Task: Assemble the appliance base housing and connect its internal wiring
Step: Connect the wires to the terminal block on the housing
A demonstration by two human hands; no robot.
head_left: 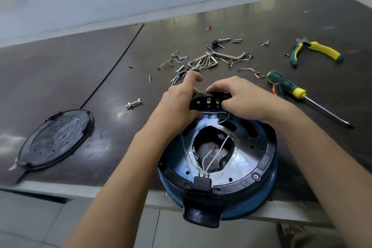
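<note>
Gripping terminal block (207,103), left hand (177,106), right hand (241,96) — housing (261,160) holds seemingly loose wires (210,157).

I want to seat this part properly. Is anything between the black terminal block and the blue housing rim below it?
Yes: white wires lie just under the terminal block, across the housing's far rim, and might get pinched.

Bare left hand (177,104) and bare right hand (243,98) on bare forearms.
</note>
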